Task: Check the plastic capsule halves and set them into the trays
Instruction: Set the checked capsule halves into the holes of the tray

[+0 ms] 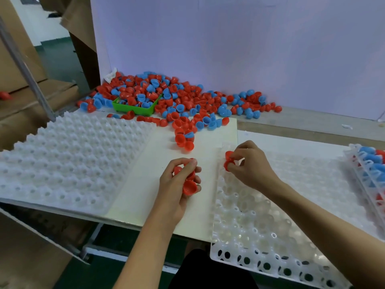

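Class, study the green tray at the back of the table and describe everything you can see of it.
The green tray is a small, shallow, bright green box, seemingly plastic, with upright walls. It sits level on the table at the back left, half buried in the heap of capsule halves. Red and blue halves fill it and press against its sides.

A white wall panel [229,49] stands behind the pale table [291,126]. At the left are brown cardboard boxes [18,65] and a grey metal bar [27,74]. The floor [56,57] is dark green.
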